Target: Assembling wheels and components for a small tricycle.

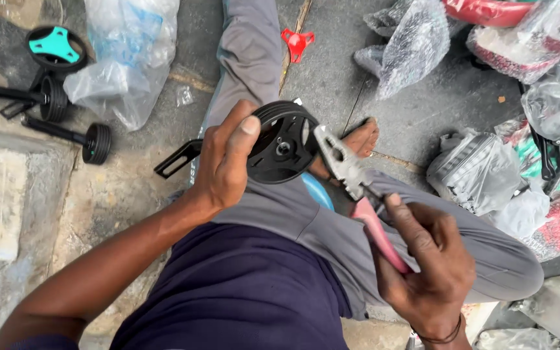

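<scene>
The left hand (225, 162) is clenched around a small black wheel (282, 144), thumb pressed over its rim, holding it up above the person's lap; a black bracket arm (177, 159) sticks out from behind the hand toward the left. The right hand (426, 259) grasps the pink handles of a pair of pliers (351, 185), fingers wrapped tight, and the metal nose of the pliers rests against the right edge of the wheel, just beside its hub.

The person sits on a concrete floor (332, 71) in grey trousers and a dark blue shirt, one bare foot (361, 137) showing just behind the pliers.

Packages lie around — a clear plastic bag with pale blue patches (124, 52) at upper left, and beside it three more black wheels on bracket arms (66, 110), one with a teal three-spoked centre (56, 45). A small red three-armed plastic piece (297, 42) lies on the floor at top centre. To the right is a heap of crinkled clear bags (409, 45) — some hold red and white parts (516, 48), one a grey striped thing (471, 170), and another near the right edge shows green and black (546, 152)
</scene>
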